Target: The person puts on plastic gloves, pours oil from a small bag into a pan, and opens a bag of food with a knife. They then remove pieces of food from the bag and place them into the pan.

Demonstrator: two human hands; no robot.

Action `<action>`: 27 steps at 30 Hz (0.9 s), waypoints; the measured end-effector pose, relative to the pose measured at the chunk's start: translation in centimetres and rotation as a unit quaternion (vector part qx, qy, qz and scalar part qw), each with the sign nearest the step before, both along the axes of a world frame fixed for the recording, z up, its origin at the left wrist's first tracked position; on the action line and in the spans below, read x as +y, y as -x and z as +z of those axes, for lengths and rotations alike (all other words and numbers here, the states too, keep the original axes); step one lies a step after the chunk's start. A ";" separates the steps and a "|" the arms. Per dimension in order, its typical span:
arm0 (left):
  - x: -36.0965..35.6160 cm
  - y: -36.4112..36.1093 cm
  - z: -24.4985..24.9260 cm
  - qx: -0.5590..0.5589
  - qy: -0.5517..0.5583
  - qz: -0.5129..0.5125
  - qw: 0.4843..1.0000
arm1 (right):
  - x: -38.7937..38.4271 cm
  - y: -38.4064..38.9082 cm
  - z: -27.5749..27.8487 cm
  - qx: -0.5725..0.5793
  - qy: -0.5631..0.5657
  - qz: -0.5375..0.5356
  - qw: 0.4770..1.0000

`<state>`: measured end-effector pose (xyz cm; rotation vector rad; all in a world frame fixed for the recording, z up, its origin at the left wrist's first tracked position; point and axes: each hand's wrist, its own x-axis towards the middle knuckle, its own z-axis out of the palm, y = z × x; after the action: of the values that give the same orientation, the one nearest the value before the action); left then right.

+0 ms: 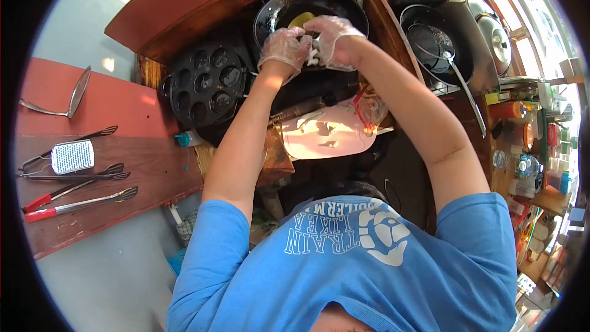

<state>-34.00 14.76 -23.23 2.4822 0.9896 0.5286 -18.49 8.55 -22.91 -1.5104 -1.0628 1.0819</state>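
I find the gloved left hand (284, 48) and right hand (335, 38) meeting over the pan (276, 12). Both are curled, fingers closed on a white lump (313, 56), just beside a yellow piece (301, 19).

Small white piece (314, 55) — dough, perhaps — held above a black pan (276, 12) containing a yellow lump (301, 19).

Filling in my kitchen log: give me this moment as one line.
left hand: gloved, on white piece | right hand: gloved, same piece | over: black pan | in pan: yellow lump
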 end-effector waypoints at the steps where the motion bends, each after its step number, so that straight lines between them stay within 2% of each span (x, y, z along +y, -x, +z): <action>1: -0.4 0.7 0.5 -0.015 -0.040 -0.013 0.999 | -0.8 0.8 2.3 0.054 0.050 -0.019 0.997; 2: -1.2 1.8 1.2 -0.011 -0.036 -0.011 0.999 | -1.2 1.0 3.6 0.070 0.077 -0.030 0.994; 3: -2.6 3.1 2.2 -0.045 -0.123 -0.001 0.991 | -1.5 1.0 4.6 0.057 0.087 -0.031 0.994; 4: -4.0 4.4 2.8 -0.079 -0.211 0.009 0.974 | -1.8 0.3 4.2 -0.033 0.055 0.007 0.998; 5: -5.5 5.6 2.7 -0.126 -0.218 0.010 0.968 | -2.1 -0.5 3.9 -0.126 0.019 0.035 0.991; 6: -7.2 6.9 2.3 -0.174 -0.222 0.011 0.959 | -2.7 -1.0 3.8 -0.314 -0.058 0.070 0.945; 7: -9.2 8.1 1.6 -0.189 -0.194 0.004 0.963 | -3.5 -1.4 3.7 -0.487 -0.130 0.103 0.857; 8: -11.3 9.1 0.3 -0.204 -0.165 -0.001 0.965 | -4.6 -1.3 4.6 -0.486 -0.127 0.102 0.859; 9: -13.3 10.1 -1.7 -0.190 -0.133 -0.029 0.972 | -6.0 -0.8 6.3 -0.336 -0.105 0.113 0.929; 12: -18.8 11.9 -11.4 -0.090 -0.050 -0.124 0.987 | -10.8 -0.6 7.0 -0.105 -0.123 0.156 0.974; 13: -20.0 12.3 -14.6 -0.069 -0.024 -0.154 0.985 | -12.6 -0.5 6.7 0.010 -0.044 0.152 0.987; 14: -20.8 12.4 -17.5 -0.051 0.001 -0.184 0.982 | -14.1 -0.3 6.3 0.124 0.035 0.145 0.981; 15: -21.2 12.5 -19.9 0.008 0.038 -0.212 0.977 | -15.1 0.1 5.3 0.015 0.066 0.184 0.981; 16: -21.2 12.0 -21.7 0.002 0.039 -0.214 0.976 | -16.3 0.5 3.5 -0.093 0.098 0.220 0.966; 17: -21.3 11.4 -23.1 0.030 0.032 -0.215 0.976 | -18.1 0.9 0.0 0.072 0.182 0.127 0.972; 18: -21.3 10.6 -23.9 0.058 0.025 -0.216 0.974 | -20.2 1.3 -4.2 0.234 0.256 0.027 0.938; 19: -20.9 9.3 -24.4 0.045 0.057 -0.218 0.973 | -22.4 1.7 -7.6 0.269 0.273 0.006 0.924; 21: -19.8 7.0 -25.3 0.085 0.017 -0.250 0.964 | -26.0 3.1 -13.0 0.315 0.318 -0.031 0.894; 24: -17.9 3.2 -25.0 0.081 -0.008 -0.290 0.954 | -27.8 5.7 -14.6 0.338 0.396 -0.089 0.849; 26: -17.2 1.0 -25.6 0.058 -0.023 -0.316 0.947 | -29.1 7.2 -17.1 0.399 0.375 -0.115 0.829; 27: -17.0 0.0 -26.3 0.030 -0.015 -0.306 0.952 | -30.2 7.5 -19.9 0.480 0.329 -0.107 0.806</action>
<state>-34.05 -2.20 -49.49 2.6548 0.1898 0.2643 -25.97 -21.70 -42.77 -1.2178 0.2264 1.8549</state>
